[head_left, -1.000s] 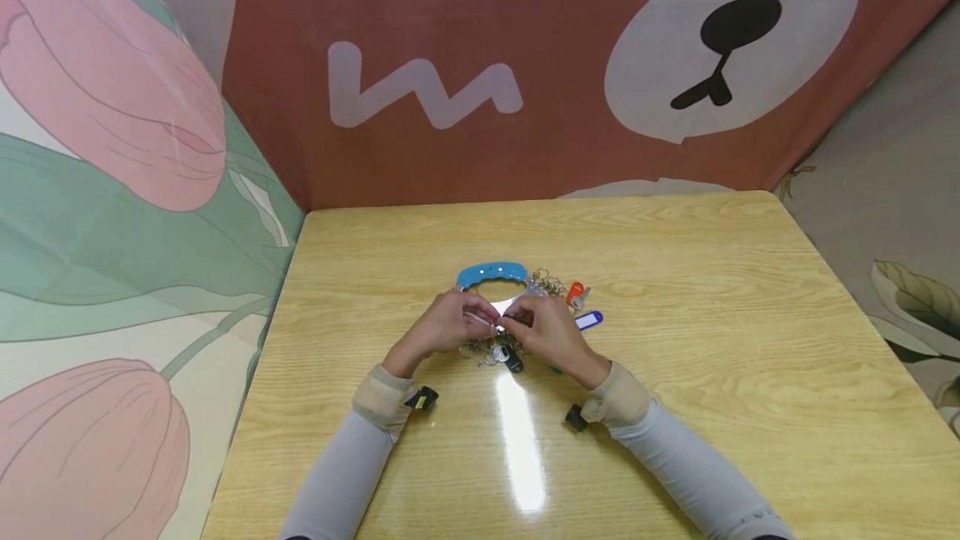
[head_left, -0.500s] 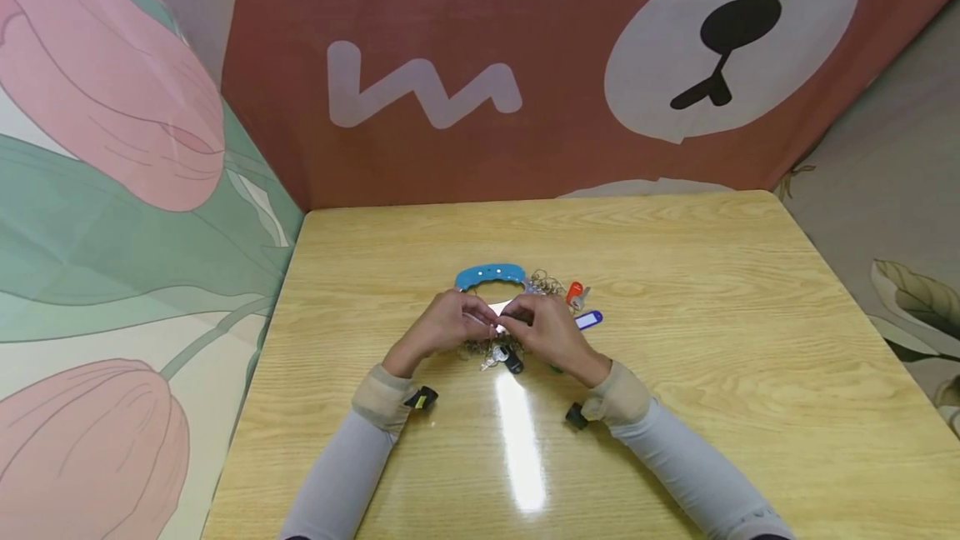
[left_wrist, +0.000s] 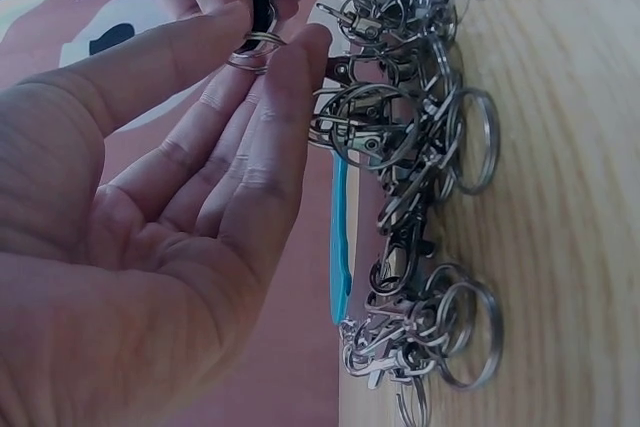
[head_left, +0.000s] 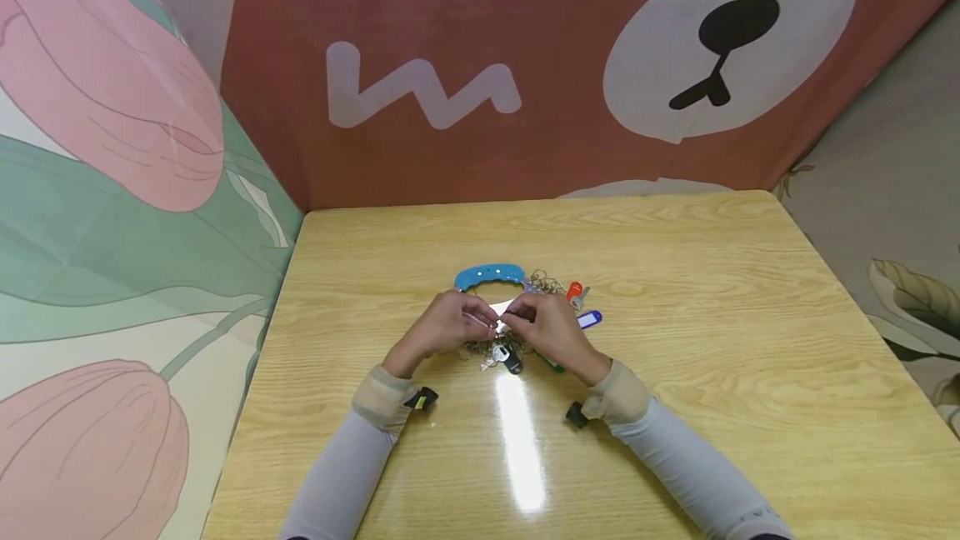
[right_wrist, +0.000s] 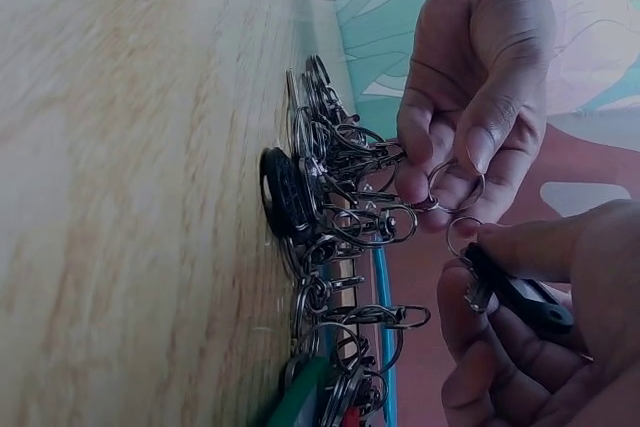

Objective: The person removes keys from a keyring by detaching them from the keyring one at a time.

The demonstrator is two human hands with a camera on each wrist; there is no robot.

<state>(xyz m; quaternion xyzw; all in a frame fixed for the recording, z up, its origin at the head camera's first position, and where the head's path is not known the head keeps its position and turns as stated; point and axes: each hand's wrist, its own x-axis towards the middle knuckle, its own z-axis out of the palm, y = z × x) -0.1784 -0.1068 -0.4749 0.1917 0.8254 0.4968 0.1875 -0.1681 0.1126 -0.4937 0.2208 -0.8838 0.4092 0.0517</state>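
Observation:
In the head view my left hand point(head_left: 446, 323) and right hand point(head_left: 552, 333) meet fingertip to fingertip over a bunch of metal key rings point(head_left: 474, 348). Between thumb and fingers, the left hand pinches a split ring point(right_wrist: 483, 190), which is linked to a clasp of the bunch. The right hand pinches a black key tag point(right_wrist: 525, 299) with a key point(right_wrist: 478, 295) beside it; the tag's small ring point(right_wrist: 452, 232) touches or nearly touches the left hand's ring. Whether the two rings are threaded together I cannot tell. A blue handle point(head_left: 490, 275) lies behind the hands.
Another black tag point(head_left: 513, 360) and a silver key point(head_left: 495, 354) lie in front of the hands. To the right are a red tag point(head_left: 574, 292) with a key, a blue tag point(head_left: 589, 320) and a partly hidden green tag point(head_left: 553, 363). All rest on a wooden table point(head_left: 712, 315).
Both hands stay nearly in place, with small finger shifts. More of the green tag shows beside the right hand, and the silver key in front has turned slightly.

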